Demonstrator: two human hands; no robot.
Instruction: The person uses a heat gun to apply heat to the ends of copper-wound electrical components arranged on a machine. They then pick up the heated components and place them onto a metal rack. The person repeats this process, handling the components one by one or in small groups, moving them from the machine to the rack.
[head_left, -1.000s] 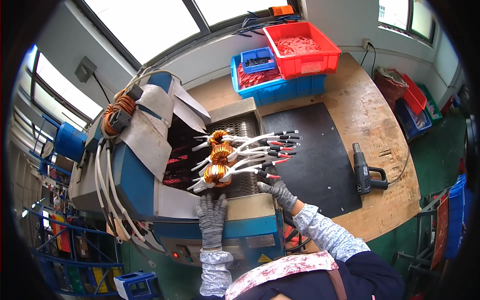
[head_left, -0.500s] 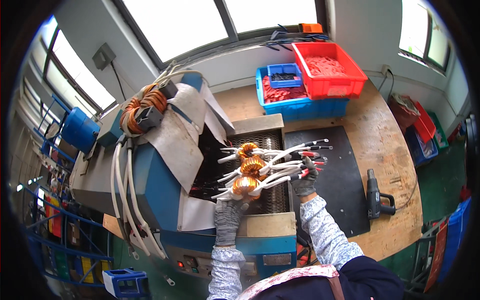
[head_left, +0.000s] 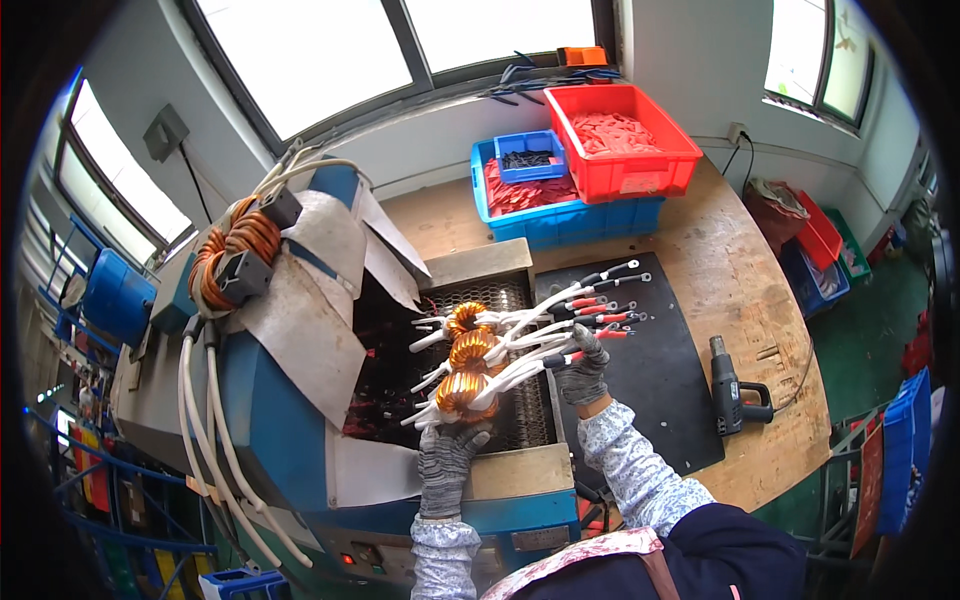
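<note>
Three copper-wound ring coils, the far one (head_left: 466, 320), the middle one (head_left: 473, 351) and the near one (head_left: 466, 394), sit in a row over the metal mesh belt (head_left: 520, 400). White-sleeved leads (head_left: 525, 368) run from them to the right, ending in ring lugs with black and red sleeves. Short white leads stick out to their left. My left hand (head_left: 450, 465), in a grey glove, is closed at the front of the near coil; its fingers are partly hidden. My gloved right hand (head_left: 584, 373) is closed around the near leads, close to their sleeved ends.
The blue heating machine (head_left: 285, 400) has metal flaps over its dark opening, with a thick cable coil (head_left: 235, 250) on top. A black mat (head_left: 660, 370) and a heat gun (head_left: 737, 388) lie on the wooden table. Red (head_left: 640, 180) and blue bins (head_left: 570, 228) stand behind.
My view has swung slightly, shifting the scene left. The lug ends now fan out farther over the mat. Both hands stay at the coils and leads.
</note>
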